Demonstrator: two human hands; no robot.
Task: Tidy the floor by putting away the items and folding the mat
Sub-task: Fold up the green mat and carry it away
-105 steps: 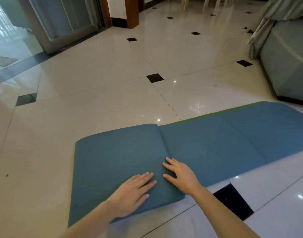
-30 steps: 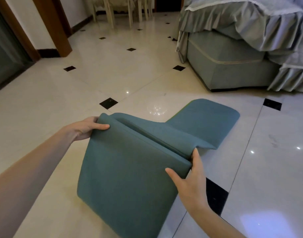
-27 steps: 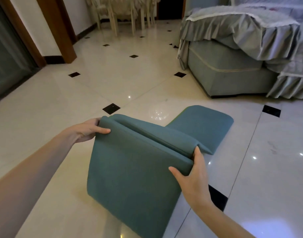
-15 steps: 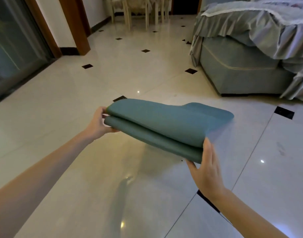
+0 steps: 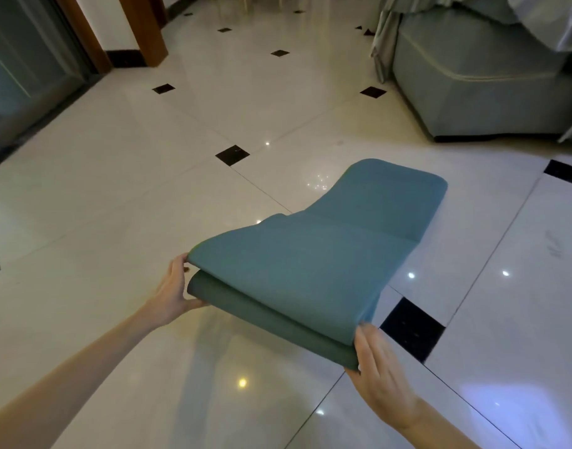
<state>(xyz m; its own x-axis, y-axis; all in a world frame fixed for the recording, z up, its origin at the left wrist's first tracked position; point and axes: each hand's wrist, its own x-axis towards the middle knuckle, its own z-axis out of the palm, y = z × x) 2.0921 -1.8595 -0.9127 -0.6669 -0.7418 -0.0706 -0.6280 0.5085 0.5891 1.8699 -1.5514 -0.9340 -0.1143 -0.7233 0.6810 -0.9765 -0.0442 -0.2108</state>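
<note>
We hold the thick teal folded foam mat above the glossy cream tiled floor with black diamond insets. Our left hand grasps the mat's left end, thumb below and fingers curled at the fold. Our right hand supports the near right corner; its fingers lie straight along the edge, not clenched. The far panel of the mat hangs out toward the grey-green upholstered sofa, which stands at the far right.
</note>
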